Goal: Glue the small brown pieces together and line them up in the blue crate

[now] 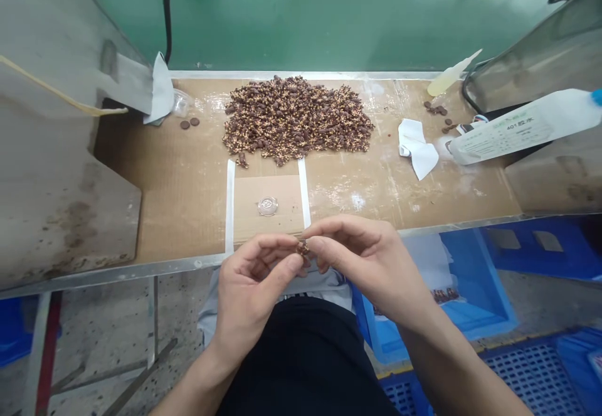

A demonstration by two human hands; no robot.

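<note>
Between the fingertips of both hands is a small brown piece with gold bits [303,248], much of it covered by the fingers. My left hand [256,284] pinches it from the left, thumb and forefinger closed. My right hand [364,262] pinches it from the right. Both hands are just over the table's front edge. Beyond them, a small clear round disc [268,206] lies on a cardboard patch [244,231] bordered by white tape. Farther back spreads a wide heap of similar brown and gold pieces [296,118].
At right lie a large white glue bottle [527,127], a crumpled white cloth [416,147], a pale pointed-nozzle bottle [454,74] and several brown discs [435,109]. Two brown discs [189,123] sit at left. Metal housings [61,121] flank the table. A blue crate [489,303] stands below right.
</note>
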